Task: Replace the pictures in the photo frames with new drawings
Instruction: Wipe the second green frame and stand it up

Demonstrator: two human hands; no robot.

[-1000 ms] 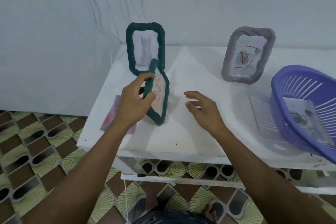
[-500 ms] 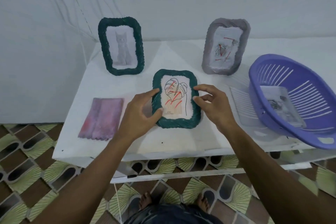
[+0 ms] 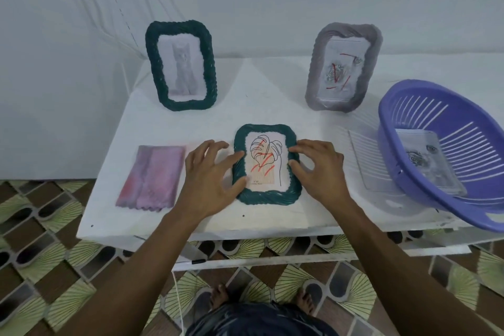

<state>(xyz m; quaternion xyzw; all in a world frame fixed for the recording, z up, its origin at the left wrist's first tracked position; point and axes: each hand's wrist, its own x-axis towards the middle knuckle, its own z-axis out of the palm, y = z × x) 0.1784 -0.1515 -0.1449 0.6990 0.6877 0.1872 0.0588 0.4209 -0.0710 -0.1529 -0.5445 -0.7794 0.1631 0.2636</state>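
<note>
While tilted on table, basket | holds drawing sheets

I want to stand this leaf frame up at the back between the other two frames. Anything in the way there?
Nothing visible. The white table is bare between the green cat frame and the grey frame, straight behind the leaf frame.

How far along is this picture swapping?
Hard to say what is done: the green cat frame and grey frame stand upright, filled. In hand: left hand and right hand flank the green leaf frame lying flat. Left: a drawing waits in the purple basket.
</note>
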